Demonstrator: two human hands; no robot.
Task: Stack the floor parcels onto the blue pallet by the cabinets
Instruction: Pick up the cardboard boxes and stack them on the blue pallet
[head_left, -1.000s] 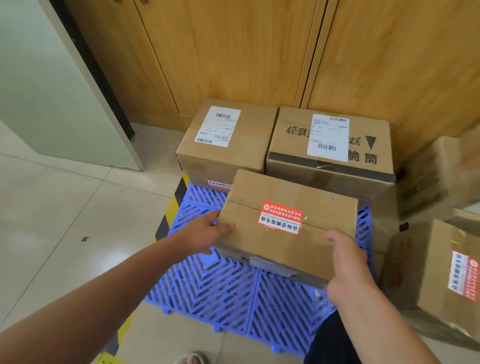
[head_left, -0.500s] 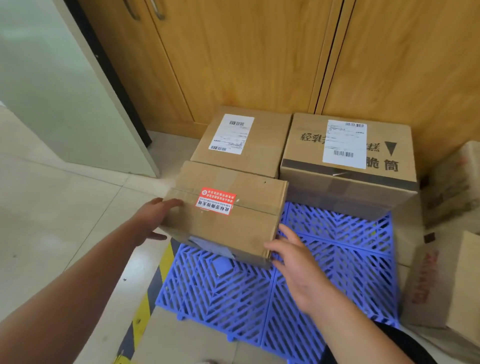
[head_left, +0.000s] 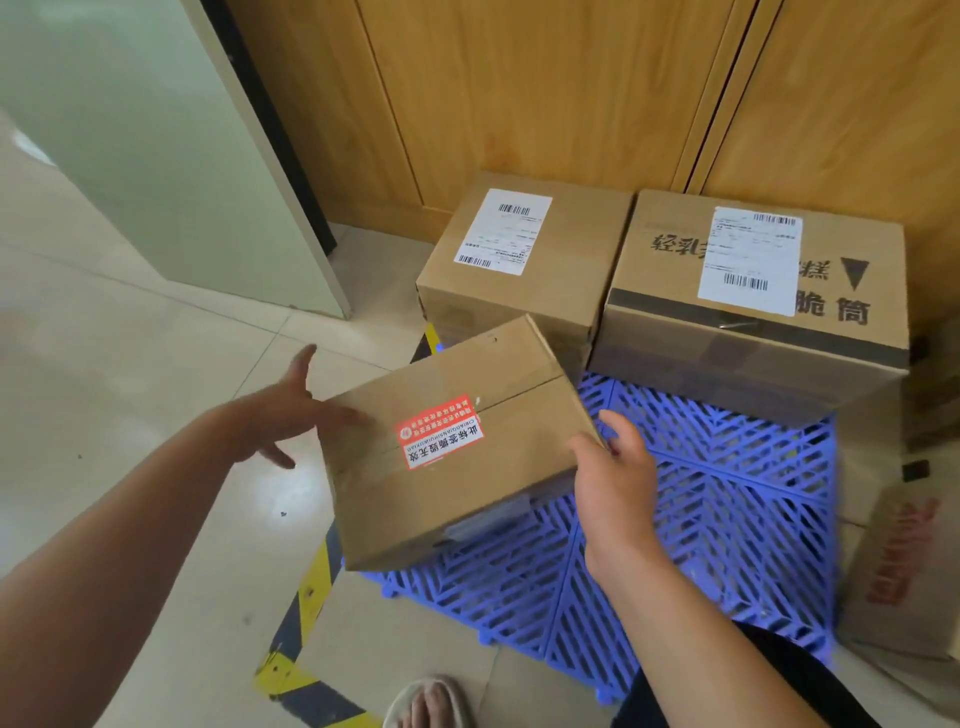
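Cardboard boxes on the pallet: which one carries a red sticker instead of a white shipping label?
The front-left box between both hands; the two boxes behind it, back-left box and back-right box, carry white labels.

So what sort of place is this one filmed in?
Probably an office or storeroom used for parcel handling: labelled cardboard parcels on a blue pallet, wooden cabinets behind, hazard tape on tiled floor.

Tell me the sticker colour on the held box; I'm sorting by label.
Red and white sticker, clearest in the head view.

Red-stickered parcel (head_left: 457, 441) tilted over blue pallet (head_left: 727, 499), right hand (head_left: 613, 483) gripping its corner, left hand (head_left: 291, 410) splayed against its side
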